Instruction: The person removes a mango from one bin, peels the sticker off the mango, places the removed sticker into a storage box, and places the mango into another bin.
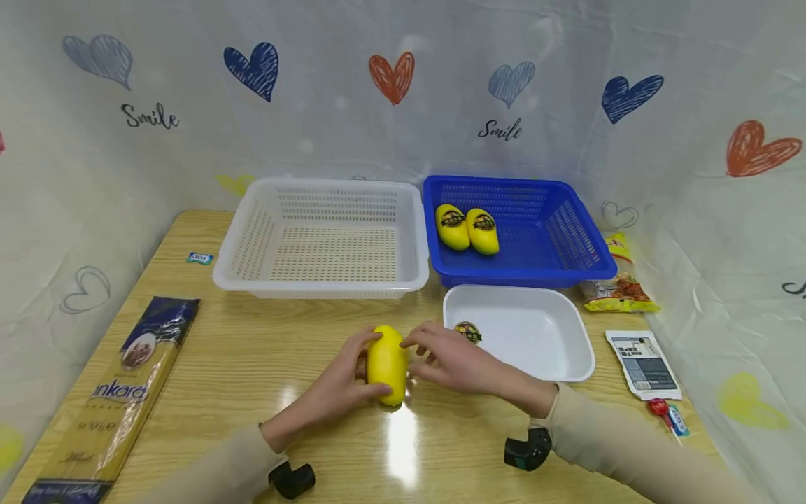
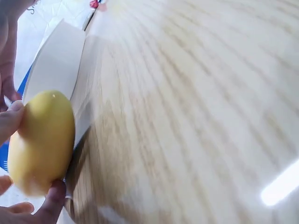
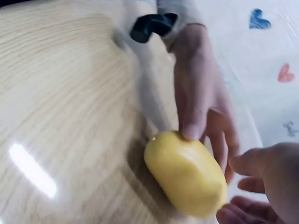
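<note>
Low in the middle of the head view, a yellow mango (image 1: 387, 362) stood on the wooden surface (image 1: 252, 364) between both hands. The left hand (image 1: 340, 388) gripped it from the left, fingers curled round its side and the thumb pressed near its lower end, as the left wrist view also showed. The right hand (image 1: 450, 360) lay just to the right of the mango, its fingers loosely bent and their tips at or very near the fruit; whether they actually touched it could not be told, and they held nothing.

Just right of the hands sat a white tray (image 1: 567, 350) with a round dark sticker (image 1: 468, 332) at its near left edge. Behind it, in the upper right of the surface, a blue basket (image 1: 554, 231) held two more mangoes (image 1: 467, 228) lying side by side, touching. Left of that stood a white basket (image 1: 252, 245).

A long pasta packet (image 1: 113, 406) lay along the left edge of the surface, and a small blue packet (image 1: 199, 258) lay beside the white basket. On the right edge were a snack bag (image 1: 620, 290), a white sachet (image 1: 642, 364) and a small red and blue item (image 1: 669, 416).
</note>
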`<action>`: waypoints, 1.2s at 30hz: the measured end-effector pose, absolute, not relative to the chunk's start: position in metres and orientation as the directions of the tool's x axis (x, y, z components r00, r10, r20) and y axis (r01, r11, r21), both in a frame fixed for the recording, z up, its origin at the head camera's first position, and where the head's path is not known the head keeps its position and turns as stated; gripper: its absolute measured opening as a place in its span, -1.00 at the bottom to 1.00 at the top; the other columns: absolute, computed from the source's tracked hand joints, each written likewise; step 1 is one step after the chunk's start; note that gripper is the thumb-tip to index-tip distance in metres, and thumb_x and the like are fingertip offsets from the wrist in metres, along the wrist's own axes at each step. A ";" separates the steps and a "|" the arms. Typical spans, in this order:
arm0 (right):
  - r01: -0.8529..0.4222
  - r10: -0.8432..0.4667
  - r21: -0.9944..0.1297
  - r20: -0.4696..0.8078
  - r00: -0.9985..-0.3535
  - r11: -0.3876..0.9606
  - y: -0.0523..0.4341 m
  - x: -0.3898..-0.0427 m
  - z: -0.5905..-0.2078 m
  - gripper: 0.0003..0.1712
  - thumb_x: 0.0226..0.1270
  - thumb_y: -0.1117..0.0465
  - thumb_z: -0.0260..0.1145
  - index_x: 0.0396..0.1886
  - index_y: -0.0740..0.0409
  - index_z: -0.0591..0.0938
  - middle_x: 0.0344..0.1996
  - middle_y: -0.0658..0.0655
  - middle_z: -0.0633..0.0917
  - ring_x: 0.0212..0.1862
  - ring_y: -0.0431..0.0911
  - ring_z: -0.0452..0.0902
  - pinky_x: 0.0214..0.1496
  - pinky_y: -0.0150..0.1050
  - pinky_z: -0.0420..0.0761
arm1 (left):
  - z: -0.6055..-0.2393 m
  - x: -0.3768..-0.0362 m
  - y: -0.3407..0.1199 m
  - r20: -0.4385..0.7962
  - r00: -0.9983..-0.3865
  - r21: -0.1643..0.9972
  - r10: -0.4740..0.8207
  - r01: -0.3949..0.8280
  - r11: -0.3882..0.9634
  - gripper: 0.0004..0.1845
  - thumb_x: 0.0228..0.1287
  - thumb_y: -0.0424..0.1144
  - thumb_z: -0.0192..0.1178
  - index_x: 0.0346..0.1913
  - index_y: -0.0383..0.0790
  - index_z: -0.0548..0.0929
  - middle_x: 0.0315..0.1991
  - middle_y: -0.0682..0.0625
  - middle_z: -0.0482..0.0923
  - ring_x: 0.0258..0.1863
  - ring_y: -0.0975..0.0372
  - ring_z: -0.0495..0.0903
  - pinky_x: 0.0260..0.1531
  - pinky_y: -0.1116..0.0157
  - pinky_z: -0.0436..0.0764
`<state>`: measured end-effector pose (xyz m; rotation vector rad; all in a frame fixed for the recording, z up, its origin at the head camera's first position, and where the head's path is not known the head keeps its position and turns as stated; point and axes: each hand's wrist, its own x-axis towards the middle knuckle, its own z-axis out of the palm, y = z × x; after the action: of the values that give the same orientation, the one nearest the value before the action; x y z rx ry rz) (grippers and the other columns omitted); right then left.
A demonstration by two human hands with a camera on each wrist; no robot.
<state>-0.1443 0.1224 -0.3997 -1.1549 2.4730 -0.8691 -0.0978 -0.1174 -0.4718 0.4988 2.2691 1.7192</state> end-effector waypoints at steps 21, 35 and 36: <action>-0.612 -0.784 -0.555 -0.126 -0.607 0.563 0.080 -0.133 -0.419 -0.42 0.40 -0.01 0.28 0.38 -0.10 0.44 0.39 0.23 0.17 -0.14 -0.07 0.52 -0.21 -0.33 0.55 | -0.353 -0.185 -0.284 0.140 -0.942 0.597 0.305 0.326 0.733 -0.42 0.39 -0.14 0.22 0.37 -0.31 0.37 0.50 -0.30 -0.02 0.41 -0.26 0.06 0.23 -0.32 0.17; -0.302 -0.619 -0.886 0.021 -0.785 0.352 0.010 -0.221 -0.356 -0.35 0.44 0.01 0.24 0.47 -0.11 0.31 0.39 0.25 0.10 0.19 0.12 0.44 0.05 -0.23 0.61 | -0.400 -0.213 -0.364 -0.198 -0.960 0.827 0.197 -0.056 0.559 -0.36 0.46 0.11 0.04 0.48 -0.05 0.20 0.44 -0.13 0.12 0.12 0.11 0.46 0.05 0.01 0.50; -0.275 -0.585 -0.879 -0.005 -0.811 0.389 0.003 -0.231 -0.358 -0.35 0.44 -0.04 0.23 0.47 -0.16 0.30 0.39 0.24 0.11 0.19 0.10 0.43 0.05 -0.23 0.60 | -0.402 -0.213 -0.363 -0.199 -0.960 0.834 0.197 -0.060 0.549 -0.36 0.46 0.10 0.04 0.48 -0.04 0.20 0.46 -0.14 0.10 0.12 0.14 0.46 0.04 0.04 0.51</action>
<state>-0.2307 0.0031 -0.3584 -0.7515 2.3375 -1.3894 -0.2134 -0.3631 -0.4016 0.1141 2.5177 1.3707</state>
